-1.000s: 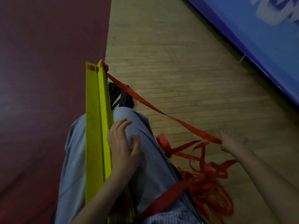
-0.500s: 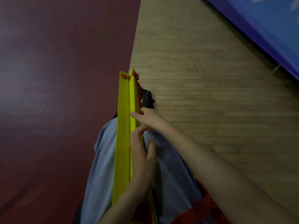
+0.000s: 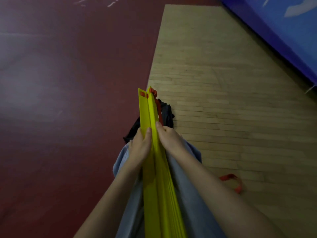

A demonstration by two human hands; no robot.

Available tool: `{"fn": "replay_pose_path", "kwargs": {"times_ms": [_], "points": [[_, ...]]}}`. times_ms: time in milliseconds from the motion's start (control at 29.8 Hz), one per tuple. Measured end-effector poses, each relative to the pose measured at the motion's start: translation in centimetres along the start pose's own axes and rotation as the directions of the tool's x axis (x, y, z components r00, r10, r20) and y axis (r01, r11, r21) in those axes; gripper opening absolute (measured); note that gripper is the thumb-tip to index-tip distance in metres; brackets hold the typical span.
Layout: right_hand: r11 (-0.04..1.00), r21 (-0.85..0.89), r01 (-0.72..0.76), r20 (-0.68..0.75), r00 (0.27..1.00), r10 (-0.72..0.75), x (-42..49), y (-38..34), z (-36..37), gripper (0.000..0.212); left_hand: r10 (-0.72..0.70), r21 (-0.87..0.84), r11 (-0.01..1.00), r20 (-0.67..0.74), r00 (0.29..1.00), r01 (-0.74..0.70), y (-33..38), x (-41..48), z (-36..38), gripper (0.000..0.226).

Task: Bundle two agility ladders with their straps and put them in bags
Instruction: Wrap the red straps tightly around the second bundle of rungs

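- Between the two hands, a stack of yellow ladder rungs [image 3: 148, 110] lies lengthwise along the person's lap. Its far end points away past the fingertips, and its near end runs back between the forearms and out of the bottom of the frame.
- The left hand [image 3: 139, 146] grips the stack's left side, thumb lying on the top face and fingers wrapped over the left edge.
- The right hand [image 3: 169, 140] grips the stack's right side, thumb tip on the top face and fingers curled down round the right edge.
- The hands sit roughly level and squeeze the stack from both sides; they don't touch each other.
- A red strap [image 3: 155, 94] shows at the stack's far end, beyond both hands. It is threaded through the rung slots and trails down the right edge toward the right hand.
- A loose red strap loop [image 3: 231, 180] lies on the wooden floor [image 3: 223, 100], right of the right forearm and well apart from the hand.
- A dark fabric item [image 3: 167, 114] sits just beyond the hands, under the stack; can't tell if it is a bag.
- Blue-grey trousers [image 3: 188, 186] lie beneath the forearms and the stack.
- The dark red floor [image 3: 60, 83] is left of the left hand.
- A blue padded surface [image 3: 283, 31] is far beyond and to the right of the right hand.
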State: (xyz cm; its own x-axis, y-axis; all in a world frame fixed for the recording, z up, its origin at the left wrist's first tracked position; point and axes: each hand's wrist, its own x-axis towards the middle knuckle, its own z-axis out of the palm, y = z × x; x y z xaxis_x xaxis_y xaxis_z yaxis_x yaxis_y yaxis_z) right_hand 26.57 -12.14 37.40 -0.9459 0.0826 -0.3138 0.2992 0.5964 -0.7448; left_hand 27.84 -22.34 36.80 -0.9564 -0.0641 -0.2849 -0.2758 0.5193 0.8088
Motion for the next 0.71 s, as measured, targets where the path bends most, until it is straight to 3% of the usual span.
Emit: {"fn": "replay_pose_path", "kwargs": {"times_ms": [101, 235, 302, 370, 437, 470, 605, 706], "points": [[0.991, 0.115, -0.073, 0.058, 0.996, 0.067, 1.1, -0.8, -0.2, 0.067, 0.101, 0.072, 0.992, 0.084, 0.991, -0.108, 1.2, -0.6, 1.1, 0.048], [0.95, 0.24, -0.2, 0.172, 0.972, 0.161, 3.0, -1.7, -0.6, 0.079, 0.093, 0.147, 0.984, 0.071, 0.993, -0.103, 1.1, -0.2, 1.5, 0.045], [0.956, 0.218, -0.194, 0.186, 0.97, 0.155, 3.6, -1.9, -0.9, 0.071, 0.067, 0.026, 0.997, 0.058, 0.996, -0.069, 1.0, 0.1, 1.4, 0.044], [0.967, 0.198, -0.161, 0.149, 0.98, 0.133, 3.5, -2.2, -1.4, 0.047, 0.051, -0.118, 0.992, 0.055, 0.997, -0.044, 1.2, -0.1, 1.0, 0.046], [0.972, 0.189, -0.137, 0.121, 0.986, 0.115, 3.0, -2.5, -2.0, 0.026, 0.025, -0.351, 0.936, 0.072, 0.997, 0.002, 0.8, 0.0, 0.7, 0.059], [0.981, 0.169, -0.097, 0.094, 0.992, 0.082, 2.6, -3.0, -2.7, 0.027, 0.017, -0.413, 0.91, 0.078, 0.997, 0.017, 1.1, 0.3, 0.3, 0.068], [0.999, 0.01, 0.048, -0.045, 0.998, -0.047, 1.1, -4.2, -4.0, 0.027, -0.004, -0.336, 0.941, 0.115, 0.993, 0.043, 1.3, 1.7, 0.6, 0.098], [0.996, 0.032, 0.08, -0.107, 0.991, -0.076, 0.4, -4.4, -4.7, 0.025, 0.002, -0.469, 0.88, 0.17, 0.985, 0.079, 2.5, 1.8, 1.2, 0.082]]}}
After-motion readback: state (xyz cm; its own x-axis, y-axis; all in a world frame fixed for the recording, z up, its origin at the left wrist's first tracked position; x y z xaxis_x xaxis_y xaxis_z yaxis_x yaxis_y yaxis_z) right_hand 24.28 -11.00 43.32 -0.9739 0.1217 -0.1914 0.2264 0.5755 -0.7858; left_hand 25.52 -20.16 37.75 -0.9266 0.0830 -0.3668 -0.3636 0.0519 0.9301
